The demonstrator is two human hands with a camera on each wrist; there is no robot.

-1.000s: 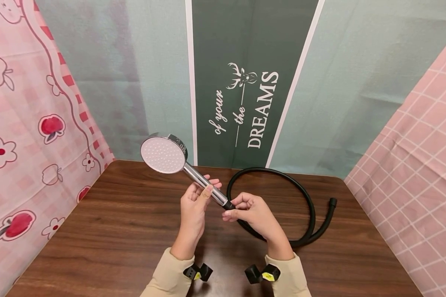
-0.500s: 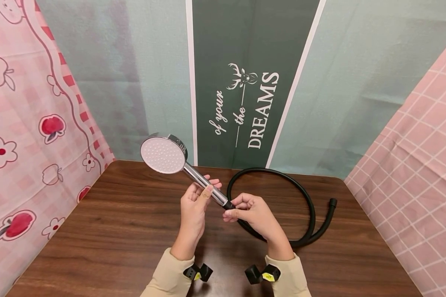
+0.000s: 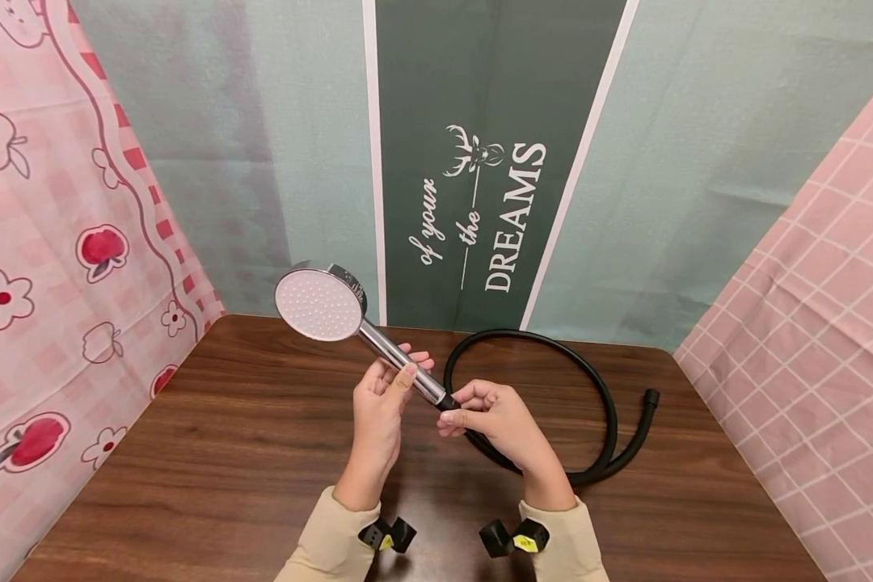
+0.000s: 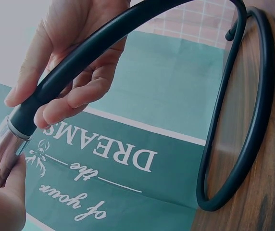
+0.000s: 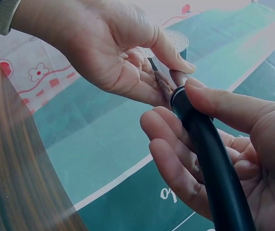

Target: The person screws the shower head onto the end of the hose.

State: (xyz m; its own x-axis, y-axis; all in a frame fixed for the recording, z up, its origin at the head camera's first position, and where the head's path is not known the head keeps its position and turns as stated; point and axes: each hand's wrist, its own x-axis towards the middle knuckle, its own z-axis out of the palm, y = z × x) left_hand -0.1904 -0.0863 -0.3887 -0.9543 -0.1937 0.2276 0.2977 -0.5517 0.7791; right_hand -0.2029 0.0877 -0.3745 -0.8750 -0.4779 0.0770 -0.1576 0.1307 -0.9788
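A chrome hand shower with a round white spray face is held up at a slant above the table. My left hand grips its handle, thumb on top and fingers beneath. At the handle's lower end sits the black connector of a shower hose, seated against the chrome. My right hand pinches this connector between thumb and fingers. From there the black hose runs back past the right palm and down to the table in a loop. Its free end lies at the right with a black fitting.
The brown wooden table lies beneath both hands. A green cloth backdrop with white lettering hangs behind it. Pink patterned cloth stands at the left, and pink checked cloth at the right.
Hardly anything differs. The fingers of my right hand shift very slightly at the connector; the hand shower, my left hand and the hose loop stay in place.
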